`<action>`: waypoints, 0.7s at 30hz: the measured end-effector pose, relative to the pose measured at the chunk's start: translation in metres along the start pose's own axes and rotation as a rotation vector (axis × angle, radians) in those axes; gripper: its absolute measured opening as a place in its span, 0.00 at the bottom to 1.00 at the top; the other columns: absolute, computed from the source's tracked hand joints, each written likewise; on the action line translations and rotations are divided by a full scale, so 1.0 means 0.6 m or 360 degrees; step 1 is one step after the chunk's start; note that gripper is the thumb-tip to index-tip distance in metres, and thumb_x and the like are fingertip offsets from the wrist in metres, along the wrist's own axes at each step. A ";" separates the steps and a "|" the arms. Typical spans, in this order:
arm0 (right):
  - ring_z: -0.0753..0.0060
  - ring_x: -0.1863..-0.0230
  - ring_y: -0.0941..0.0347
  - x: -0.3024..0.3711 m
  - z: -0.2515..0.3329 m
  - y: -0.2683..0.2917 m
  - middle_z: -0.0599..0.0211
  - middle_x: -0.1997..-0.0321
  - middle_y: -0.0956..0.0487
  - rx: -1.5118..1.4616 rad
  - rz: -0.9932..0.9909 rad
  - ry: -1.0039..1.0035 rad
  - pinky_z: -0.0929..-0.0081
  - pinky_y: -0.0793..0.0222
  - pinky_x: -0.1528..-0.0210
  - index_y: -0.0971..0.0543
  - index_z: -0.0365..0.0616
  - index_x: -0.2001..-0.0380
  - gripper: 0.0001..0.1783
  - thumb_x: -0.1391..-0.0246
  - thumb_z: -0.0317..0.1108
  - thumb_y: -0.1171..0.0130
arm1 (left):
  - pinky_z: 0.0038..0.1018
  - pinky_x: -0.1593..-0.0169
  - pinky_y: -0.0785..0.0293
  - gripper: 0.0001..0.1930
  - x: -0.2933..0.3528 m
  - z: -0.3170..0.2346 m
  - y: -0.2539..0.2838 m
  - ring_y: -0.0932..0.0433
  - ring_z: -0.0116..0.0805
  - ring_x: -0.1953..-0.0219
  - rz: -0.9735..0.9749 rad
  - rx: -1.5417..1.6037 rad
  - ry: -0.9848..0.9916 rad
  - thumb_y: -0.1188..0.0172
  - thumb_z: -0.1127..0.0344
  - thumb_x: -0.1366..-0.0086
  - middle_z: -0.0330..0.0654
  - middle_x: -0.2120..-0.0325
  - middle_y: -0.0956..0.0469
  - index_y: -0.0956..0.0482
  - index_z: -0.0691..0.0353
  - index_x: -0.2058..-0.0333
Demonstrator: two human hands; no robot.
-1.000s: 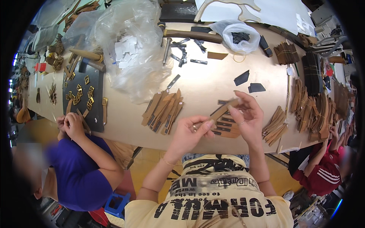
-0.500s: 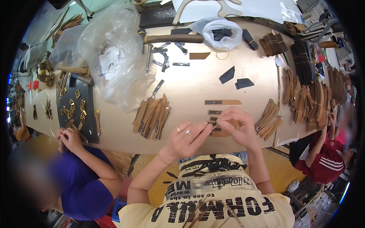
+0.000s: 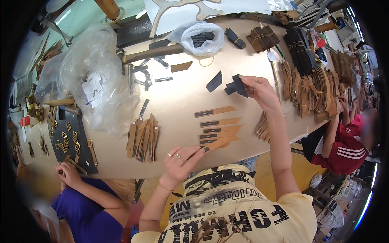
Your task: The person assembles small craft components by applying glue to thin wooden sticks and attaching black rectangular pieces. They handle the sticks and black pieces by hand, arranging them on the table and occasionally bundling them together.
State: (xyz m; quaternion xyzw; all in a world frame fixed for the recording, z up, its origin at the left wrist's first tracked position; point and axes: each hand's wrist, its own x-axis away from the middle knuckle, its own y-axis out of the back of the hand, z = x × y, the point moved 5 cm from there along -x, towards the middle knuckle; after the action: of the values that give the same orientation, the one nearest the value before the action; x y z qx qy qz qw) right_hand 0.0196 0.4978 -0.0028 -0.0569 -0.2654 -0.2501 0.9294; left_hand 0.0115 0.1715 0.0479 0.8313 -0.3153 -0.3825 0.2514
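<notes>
My left hand (image 3: 179, 164) is closed on the dark end of a brown leather strip (image 3: 221, 143) near the table's front edge. Beyond it lies a row of similar tan strips (image 3: 227, 120), each with a dark patch at its left end. My right hand (image 3: 259, 90) reaches farther out and pinches a thin black piece (image 3: 240, 83) between thumb and fingers. Under or against it is another black piece, and the two overlap. To their left, a separate black slanted piece (image 3: 214, 82) lies flat.
A pile of leather strips (image 3: 142, 139) lies left of my left hand. Farther back are a hammer (image 3: 156, 52), an open plastic bag (image 3: 202, 37) of black pieces and banded leather bundles (image 3: 310, 91). Large clear plastic (image 3: 91, 73) covers the left side. Other people sit on both sides.
My right hand has left my left hand, moved outward to the black pieces and taken hold of one. My left hand keeps the leather strip. The whole view has shifted and tilted.
</notes>
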 end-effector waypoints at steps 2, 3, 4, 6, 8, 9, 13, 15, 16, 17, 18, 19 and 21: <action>0.81 0.67 0.19 -0.006 0.004 -0.007 0.67 0.65 0.14 0.0001 0.0068 0.0018 0.83 0.25 0.61 0.15 0.40 0.57 0.17 0.41 0.41 0.36 | 0.26 0.63 0.29 0.14 0.001 0.004 0.001 0.18 0.28 0.64 0.0005 -0.0045 0.0053 0.33 0.71 0.45 0.36 0.64 0.17 0.15 0.56 0.57; 0.81 0.67 0.19 -0.007 0.003 -0.007 0.68 0.66 0.14 0.0026 0.0049 -0.0035 0.83 0.25 0.61 0.15 0.40 0.57 0.16 0.41 0.41 0.36 | 0.26 0.63 0.29 0.14 0.001 0.005 0.001 0.18 0.28 0.64 0.0006 -0.0045 0.0060 0.34 0.72 0.45 0.36 0.64 0.17 0.15 0.56 0.57; 0.82 0.67 0.20 -0.009 0.004 -0.008 0.68 0.66 0.14 0.0034 0.0046 -0.0041 0.83 0.26 0.61 0.15 0.40 0.58 0.15 0.40 0.40 0.36 | 0.26 0.63 0.29 0.14 0.000 0.005 0.001 0.18 0.28 0.64 0.0009 -0.0047 0.0066 0.34 0.72 0.45 0.36 0.64 0.17 0.15 0.57 0.57; 0.82 0.68 0.21 -0.014 0.014 -0.010 0.69 0.66 0.15 0.0112 0.0076 0.0041 0.83 0.27 0.62 0.15 0.40 0.59 0.14 0.40 0.39 0.36 | 0.26 0.65 0.29 0.14 -0.004 0.003 0.002 0.19 0.28 0.67 0.0000 -0.0030 0.0061 0.33 0.74 0.47 0.36 0.66 0.17 0.15 0.57 0.59; 0.81 0.68 0.23 -0.020 0.030 -0.010 0.70 0.67 0.15 0.0290 0.0101 0.0170 0.82 0.28 0.62 0.14 0.39 0.61 0.12 0.40 0.37 0.37 | 0.26 0.68 0.31 0.15 -0.008 0.001 0.002 0.21 0.29 0.72 -0.0030 0.0008 0.0039 0.28 0.77 0.51 0.38 0.68 0.17 0.14 0.57 0.62; 0.80 0.68 0.23 -0.024 0.046 -0.015 0.70 0.68 0.15 0.0514 0.0156 0.0354 0.81 0.28 0.62 0.14 0.39 0.61 0.12 0.40 0.37 0.36 | 0.25 0.67 0.30 0.15 -0.009 -0.001 0.002 0.20 0.29 0.70 -0.0021 -0.0019 0.0007 0.31 0.75 0.49 0.37 0.66 0.17 0.15 0.57 0.61; 0.73 0.70 0.24 -0.040 0.092 -0.055 0.68 0.71 0.16 0.1188 0.0408 0.0855 0.74 0.29 0.63 0.14 0.40 0.65 0.10 0.45 0.36 0.33 | 0.25 0.63 0.29 0.15 -0.011 -0.006 0.006 0.19 0.28 0.65 -0.0010 -0.0075 -0.0064 0.37 0.71 0.44 0.36 0.62 0.18 0.15 0.57 0.57; 0.70 0.70 0.23 -0.050 0.101 -0.088 0.66 0.71 0.16 0.1333 0.0666 0.1029 0.73 0.28 0.63 0.14 0.42 0.66 0.09 0.47 0.36 0.32 | 0.25 0.64 0.29 0.15 -0.011 -0.008 0.008 0.19 0.29 0.65 -0.0022 -0.0076 -0.0082 0.37 0.71 0.44 0.37 0.62 0.18 0.15 0.57 0.57; 0.65 0.70 0.22 -0.058 0.098 -0.100 0.64 0.72 0.16 0.1457 0.0708 0.0974 0.71 0.28 0.63 0.14 0.44 0.69 0.08 0.49 0.37 0.31 | 0.25 0.64 0.29 0.15 -0.010 -0.010 0.009 0.19 0.29 0.65 -0.0029 -0.0078 -0.0091 0.37 0.71 0.44 0.37 0.62 0.18 0.15 0.57 0.57; 0.65 0.70 0.22 -0.066 0.096 -0.111 0.65 0.72 0.16 0.1563 0.0721 0.0949 0.71 0.28 0.63 0.14 0.44 0.69 0.08 0.50 0.37 0.30 | 0.25 0.64 0.29 0.15 -0.010 -0.012 0.009 0.19 0.29 0.64 -0.0037 -0.0081 -0.0097 0.37 0.71 0.45 0.37 0.63 0.18 0.15 0.58 0.57; 0.65 0.70 0.22 -0.071 0.095 -0.122 0.65 0.72 0.16 0.1637 0.0745 0.0975 0.70 0.28 0.63 0.14 0.45 0.69 0.08 0.50 0.37 0.30 | 0.24 0.64 0.29 0.15 -0.011 -0.014 0.010 0.19 0.29 0.64 -0.0072 -0.0075 -0.0103 0.37 0.71 0.45 0.37 0.63 0.18 0.15 0.58 0.57; 0.65 0.70 0.22 -0.075 0.094 -0.132 0.65 0.72 0.16 0.1711 0.0768 0.1000 0.70 0.28 0.63 0.14 0.45 0.70 0.08 0.51 0.37 0.30 | 0.24 0.64 0.29 0.15 -0.012 -0.017 0.009 0.19 0.29 0.64 -0.0106 -0.0067 -0.0110 0.36 0.71 0.45 0.38 0.63 0.18 0.15 0.58 0.57; 0.65 0.70 0.21 -0.081 0.095 -0.145 0.65 0.73 0.16 0.1759 0.0790 0.1022 0.69 0.28 0.64 0.14 0.46 0.71 0.09 0.52 0.38 0.29 | 0.24 0.64 0.29 0.15 -0.015 -0.023 0.006 0.19 0.29 0.65 -0.0121 -0.0033 -0.0107 0.35 0.72 0.46 0.37 0.63 0.18 0.15 0.58 0.58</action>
State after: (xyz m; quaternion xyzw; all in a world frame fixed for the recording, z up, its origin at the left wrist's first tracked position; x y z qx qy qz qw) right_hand -0.0856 0.4572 0.0181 0.4435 -0.0444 0.1381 0.8845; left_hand 0.0166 0.1778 0.0625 0.8267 -0.2878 -0.4228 0.2345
